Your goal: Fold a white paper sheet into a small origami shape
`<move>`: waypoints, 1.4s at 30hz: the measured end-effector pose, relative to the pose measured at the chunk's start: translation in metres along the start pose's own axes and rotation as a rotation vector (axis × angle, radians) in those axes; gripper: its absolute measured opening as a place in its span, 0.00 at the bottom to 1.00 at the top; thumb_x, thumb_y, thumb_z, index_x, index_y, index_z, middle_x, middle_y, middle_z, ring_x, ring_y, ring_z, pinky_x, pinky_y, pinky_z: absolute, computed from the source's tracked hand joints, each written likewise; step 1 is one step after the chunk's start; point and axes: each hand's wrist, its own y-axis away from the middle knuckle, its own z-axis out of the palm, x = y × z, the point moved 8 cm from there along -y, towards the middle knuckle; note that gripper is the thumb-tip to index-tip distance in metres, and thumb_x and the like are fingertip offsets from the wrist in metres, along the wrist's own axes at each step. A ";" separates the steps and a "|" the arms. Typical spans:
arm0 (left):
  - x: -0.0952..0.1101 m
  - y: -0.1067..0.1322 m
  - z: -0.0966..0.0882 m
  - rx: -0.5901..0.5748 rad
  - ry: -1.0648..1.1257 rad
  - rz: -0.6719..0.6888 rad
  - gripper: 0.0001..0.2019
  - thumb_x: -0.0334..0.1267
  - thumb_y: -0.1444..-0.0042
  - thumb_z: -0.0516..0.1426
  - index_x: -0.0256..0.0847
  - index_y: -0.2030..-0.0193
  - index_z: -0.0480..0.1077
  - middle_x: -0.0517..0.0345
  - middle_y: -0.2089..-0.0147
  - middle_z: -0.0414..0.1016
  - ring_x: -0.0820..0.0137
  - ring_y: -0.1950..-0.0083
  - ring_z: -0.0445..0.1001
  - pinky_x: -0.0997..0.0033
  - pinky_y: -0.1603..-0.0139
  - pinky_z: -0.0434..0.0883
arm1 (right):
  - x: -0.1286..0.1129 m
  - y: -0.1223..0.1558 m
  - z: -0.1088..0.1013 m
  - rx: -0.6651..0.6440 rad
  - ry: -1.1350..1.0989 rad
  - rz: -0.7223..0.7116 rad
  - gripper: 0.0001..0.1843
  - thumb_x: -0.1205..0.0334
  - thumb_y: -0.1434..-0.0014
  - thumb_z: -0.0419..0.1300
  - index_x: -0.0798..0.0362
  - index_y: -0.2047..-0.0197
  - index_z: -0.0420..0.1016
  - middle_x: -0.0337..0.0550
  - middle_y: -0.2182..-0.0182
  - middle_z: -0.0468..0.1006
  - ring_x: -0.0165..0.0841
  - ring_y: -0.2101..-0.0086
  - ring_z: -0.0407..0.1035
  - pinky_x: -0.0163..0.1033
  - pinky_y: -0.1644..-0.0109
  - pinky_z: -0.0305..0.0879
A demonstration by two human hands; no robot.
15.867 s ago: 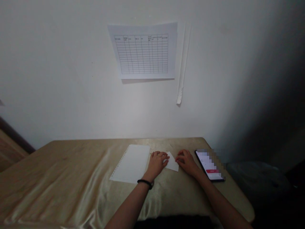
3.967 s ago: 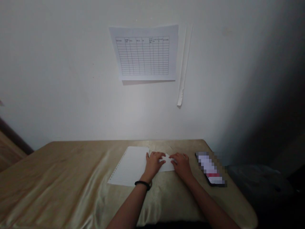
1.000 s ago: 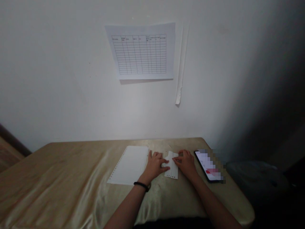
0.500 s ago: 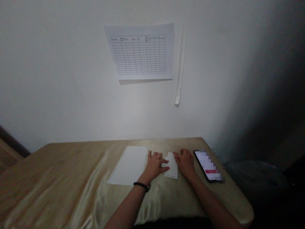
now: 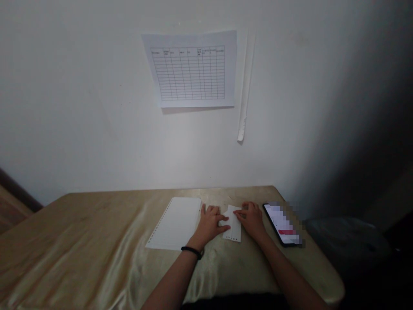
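A small folded sheet of white paper (image 5: 232, 226) with punched holes along its near edge lies on the cloth-covered table. My left hand (image 5: 211, 224), a black band round its wrist, rests at the paper's left side; thumb and forefinger are spread and press on it. From the right, my right hand (image 5: 252, 217) has its fingers bent together, with the fingertips on the paper's upper right part. Just left of my left hand lies a larger stack of white loose-leaf paper (image 5: 176, 221), holes along its left edge, partly covered by that hand.
A phone (image 5: 282, 226) with a lit, partly blurred screen lies right of my right hand. The shiny gold tablecloth (image 5: 97, 241) has folds at left. Against the wall hang a printed table sheet (image 5: 190, 73) and a pale strip (image 5: 245, 86). A dark shape stands beyond the table's right edge.
My right fingertips have shifted slightly left across the folded paper. My left hand stays in place.
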 end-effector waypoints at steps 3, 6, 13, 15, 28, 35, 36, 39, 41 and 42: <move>0.001 0.000 -0.001 -0.003 0.005 -0.004 0.17 0.55 0.47 0.65 0.56 0.51 0.80 0.55 0.51 0.73 0.56 0.42 0.66 0.33 0.31 0.41 | 0.000 -0.002 -0.002 0.009 0.057 0.025 0.10 0.52 0.38 0.61 0.40 0.57 0.85 0.50 0.48 0.72 0.47 0.45 0.61 0.51 0.40 0.56; 0.001 0.001 -0.001 -0.006 0.022 -0.001 0.17 0.54 0.46 0.65 0.55 0.51 0.79 0.55 0.50 0.74 0.56 0.41 0.66 0.33 0.31 0.41 | -0.001 -0.003 -0.003 0.013 0.097 0.048 0.11 0.52 0.36 0.60 0.38 0.56 0.84 0.50 0.47 0.70 0.48 0.43 0.59 0.53 0.40 0.55; 0.002 0.002 0.006 -0.054 0.122 0.028 0.14 0.49 0.42 0.64 0.52 0.51 0.76 0.57 0.39 0.73 0.54 0.32 0.59 0.29 0.31 0.35 | 0.000 -0.002 -0.001 0.027 0.133 0.068 0.13 0.54 0.35 0.58 0.37 0.50 0.81 0.51 0.47 0.69 0.47 0.43 0.58 0.54 0.39 0.54; 0.003 0.002 0.006 -0.061 0.134 0.034 0.13 0.48 0.42 0.63 0.51 0.51 0.76 0.57 0.40 0.75 0.54 0.33 0.60 0.30 0.30 0.34 | 0.002 -0.003 0.000 0.028 0.103 0.058 0.14 0.55 0.35 0.59 0.38 0.49 0.81 0.51 0.47 0.69 0.47 0.44 0.59 0.54 0.39 0.54; 0.007 0.002 0.006 -0.056 0.062 0.039 0.18 0.47 0.40 0.61 0.55 0.43 0.72 0.58 0.41 0.73 0.55 0.35 0.62 0.29 0.30 0.37 | -0.003 -0.004 0.009 -0.061 -0.114 -0.083 0.07 0.60 0.40 0.62 0.44 0.64 0.83 0.45 0.43 0.70 0.43 0.41 0.59 0.53 0.35 0.54; 0.003 0.002 0.009 -0.080 0.078 0.018 0.17 0.48 0.39 0.60 0.58 0.43 0.72 0.61 0.35 0.71 0.54 0.31 0.58 0.27 0.30 0.34 | -0.007 -0.005 0.009 -0.122 -0.085 -0.076 0.06 0.60 0.42 0.64 0.40 0.63 0.83 0.40 0.40 0.68 0.43 0.38 0.55 0.55 0.32 0.46; 0.002 0.002 0.009 -0.084 0.077 0.012 0.17 0.48 0.39 0.60 0.58 0.43 0.72 0.62 0.35 0.71 0.54 0.31 0.58 0.26 0.31 0.34 | -0.008 -0.005 0.009 -0.130 -0.088 -0.077 0.06 0.60 0.42 0.64 0.40 0.63 0.84 0.40 0.40 0.68 0.43 0.38 0.56 0.55 0.32 0.46; 0.002 0.002 0.008 -0.087 0.072 -0.002 0.17 0.49 0.40 0.60 0.59 0.44 0.72 0.64 0.35 0.71 0.53 0.30 0.58 0.25 0.31 0.33 | -0.010 -0.004 0.006 -0.137 -0.102 -0.084 0.06 0.61 0.44 0.65 0.42 0.66 0.84 0.41 0.41 0.70 0.43 0.39 0.57 0.54 0.32 0.46; 0.002 0.002 0.007 -0.085 0.072 -0.009 0.17 0.49 0.41 0.61 0.59 0.44 0.73 0.64 0.35 0.71 0.53 0.30 0.58 0.24 0.32 0.33 | -0.011 -0.002 0.004 -0.139 -0.113 -0.099 0.05 0.61 0.45 0.66 0.42 0.67 0.84 0.41 0.42 0.70 0.43 0.40 0.57 0.53 0.32 0.47; 0.002 0.002 0.007 -0.086 0.072 -0.013 0.17 0.49 0.41 0.61 0.59 0.44 0.73 0.64 0.35 0.71 0.53 0.30 0.58 0.24 0.32 0.32 | -0.011 -0.001 0.003 -0.141 -0.119 -0.107 0.04 0.61 0.45 0.66 0.42 0.68 0.84 0.41 0.43 0.71 0.43 0.40 0.57 0.52 0.32 0.47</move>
